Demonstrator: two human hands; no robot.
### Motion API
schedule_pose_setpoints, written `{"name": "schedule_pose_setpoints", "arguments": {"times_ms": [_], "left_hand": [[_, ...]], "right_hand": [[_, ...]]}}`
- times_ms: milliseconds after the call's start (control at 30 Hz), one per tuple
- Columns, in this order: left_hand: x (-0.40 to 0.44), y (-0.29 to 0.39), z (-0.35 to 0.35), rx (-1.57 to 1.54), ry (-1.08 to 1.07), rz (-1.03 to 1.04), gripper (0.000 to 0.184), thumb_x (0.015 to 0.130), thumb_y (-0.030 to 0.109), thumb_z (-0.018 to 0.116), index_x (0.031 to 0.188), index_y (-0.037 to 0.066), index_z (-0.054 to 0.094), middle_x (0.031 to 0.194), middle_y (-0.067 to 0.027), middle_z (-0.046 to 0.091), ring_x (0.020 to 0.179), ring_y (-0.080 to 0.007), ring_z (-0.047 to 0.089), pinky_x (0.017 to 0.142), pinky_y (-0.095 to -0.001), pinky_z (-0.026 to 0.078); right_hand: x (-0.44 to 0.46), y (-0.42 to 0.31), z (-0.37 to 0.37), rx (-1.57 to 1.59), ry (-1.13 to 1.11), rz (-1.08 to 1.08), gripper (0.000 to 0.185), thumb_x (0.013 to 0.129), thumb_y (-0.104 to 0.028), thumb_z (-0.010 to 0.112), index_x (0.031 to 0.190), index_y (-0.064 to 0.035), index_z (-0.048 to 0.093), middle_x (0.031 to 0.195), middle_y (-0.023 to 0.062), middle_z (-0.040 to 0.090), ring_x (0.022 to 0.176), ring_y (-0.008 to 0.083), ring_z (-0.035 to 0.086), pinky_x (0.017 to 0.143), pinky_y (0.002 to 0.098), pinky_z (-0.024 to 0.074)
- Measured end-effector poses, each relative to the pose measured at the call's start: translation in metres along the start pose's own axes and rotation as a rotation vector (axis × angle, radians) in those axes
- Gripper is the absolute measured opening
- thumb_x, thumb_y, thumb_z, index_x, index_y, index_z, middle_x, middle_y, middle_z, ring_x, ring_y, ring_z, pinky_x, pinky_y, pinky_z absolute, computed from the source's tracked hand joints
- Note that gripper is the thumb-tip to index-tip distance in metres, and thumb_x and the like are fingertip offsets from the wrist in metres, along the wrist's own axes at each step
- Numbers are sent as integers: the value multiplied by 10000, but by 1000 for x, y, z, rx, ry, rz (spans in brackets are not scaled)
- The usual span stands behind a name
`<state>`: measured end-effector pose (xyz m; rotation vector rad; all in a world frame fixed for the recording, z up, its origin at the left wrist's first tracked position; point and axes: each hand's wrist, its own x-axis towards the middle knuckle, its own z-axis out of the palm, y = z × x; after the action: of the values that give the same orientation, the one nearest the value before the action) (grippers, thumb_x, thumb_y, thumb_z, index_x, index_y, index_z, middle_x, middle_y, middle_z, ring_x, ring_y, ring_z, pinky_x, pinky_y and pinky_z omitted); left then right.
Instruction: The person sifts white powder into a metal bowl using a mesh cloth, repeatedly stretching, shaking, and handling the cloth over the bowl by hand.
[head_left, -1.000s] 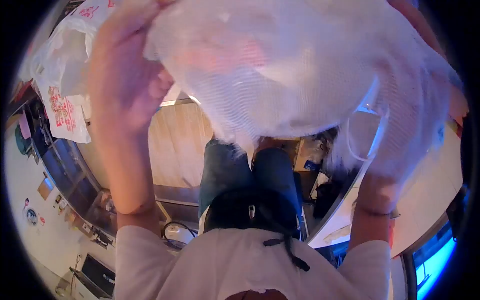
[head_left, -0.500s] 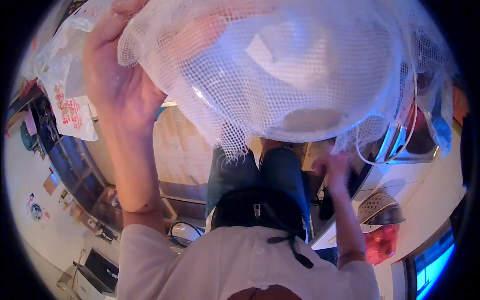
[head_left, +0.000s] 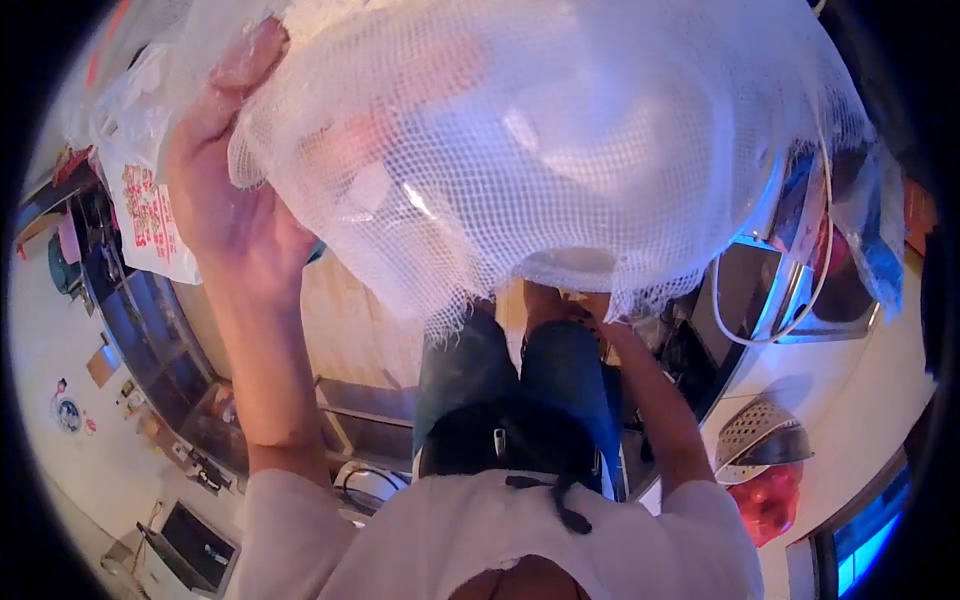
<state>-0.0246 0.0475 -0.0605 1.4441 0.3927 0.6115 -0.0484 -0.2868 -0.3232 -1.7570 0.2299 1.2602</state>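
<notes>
The room about you has a pale wall (head_left: 60, 490) and, low to the left of the mesh cloth, a dark shelf unit (head_left: 150, 345). A blue-lit window (head_left: 866, 540) stands well below and to the right of the cloth.

The mesh cloth (head_left: 470, 190) is raised before you, above your knees, its frayed lower edge hanging over your jeans (head_left: 465, 370). Through its weave a rounded, pale bowl-like form (head_left: 620, 150) is visible; its contents cannot be made out.

Your left hand (head_left: 235, 200) is at the left edge of the cloth, palm turned toward your view. The thumb is spread away from the fingers (head_left: 350, 140), which show blurred through the mesh. Whether they press against the form within cannot be told.

Your right hand (head_left: 610, 322) is just below the cloth's lower fringe and partly hidden. You reach it there with the forearm bent inward; whether its fingers are spread, pressed together or pinching anything cannot be told.

A white cord (head_left: 775, 338) loops down at the right of the cloth. A perforated basket (head_left: 760, 435) is below and to the right of the cloth, with a red bag (head_left: 768, 500) just beneath. A plastic bag with red print (head_left: 145, 205) is on the cloth's left, beyond your left hand.
</notes>
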Motion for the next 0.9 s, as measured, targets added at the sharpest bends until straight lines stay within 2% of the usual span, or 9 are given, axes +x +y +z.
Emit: {"name": "schedule_pose_setpoints", "arguments": {"times_ms": [133,200,267,300,367,500,700,800,900], "left_hand": [[8,0,-15,-418,-15,-296,321,728,121,469,977,-78,429,986,-160,483,882,-206,491,777,-278,384],[6,0,-26,-478,-59,-366,303,747,107,442,986,-77,426,991,-165,483,881,-206,495,774,-277,391],[-3,-7,-14,347,-173,232,317,715,122,504,968,-59,438,988,-164,485,909,-213,477,813,-303,355],[-8,-10,-11,761,-224,530,328,700,129,535,959,-51,444,986,-164,486,923,-216,468,832,-316,337],[-10,-14,-15,629,-232,543,356,667,139,579,951,-34,452,986,-159,488,953,-222,447,857,-335,303],[-11,-5,-5,564,-348,519,353,671,134,573,947,-43,444,979,-164,489,938,-206,461,835,-312,330],[-6,-2,-3,-35,119,-307,328,702,111,514,964,-66,425,974,-179,485,900,-213,490,795,-313,380],[0,8,6,-772,-93,-704,227,764,100,370,917,-49,448,875,-134,509,825,-220,512,748,-340,423],[-1,7,9,-664,38,-708,251,743,102,399,939,-47,441,901,-140,500,825,-226,510,744,-337,424]], "right_hand": [[-75,-52,-36,31,-272,4,369,783,-347,400,970,-46,506,906,59,530,873,157,490,770,277,372],[-112,-117,-36,26,-417,55,344,797,-323,393,897,-25,533,828,72,548,796,167,520,714,288,402],[-142,-174,-52,57,-610,-200,348,806,-305,382,800,0,548,716,79,558,639,167,541,609,280,428],[-153,-208,-53,4,-453,-664,394,805,-340,362,710,-2,541,626,88,550,499,149,516,497,259,415],[-167,-253,-68,-195,-100,-1087,388,804,-337,363,716,-3,539,634,88,548,506,150,515,500,259,415],[-140,-293,-73,-533,241,-1257,376,801,-332,366,729,-5,536,649,88,545,520,150,514,508,259,415],[-127,-292,-85,-518,325,-1266,358,798,-324,370,749,-7,531,671,88,540,541,151,513,519,258,415],[-175,-278,-105,-365,351,-1389,350,797,-320,372,759,-9,528,683,87,538,551,152,512,524,257,415],[-231,-263,-122,-177,347,-1522,342,795,-316,374,769,-10,526,694,87,536,561,152,511,530,257,415]]}}
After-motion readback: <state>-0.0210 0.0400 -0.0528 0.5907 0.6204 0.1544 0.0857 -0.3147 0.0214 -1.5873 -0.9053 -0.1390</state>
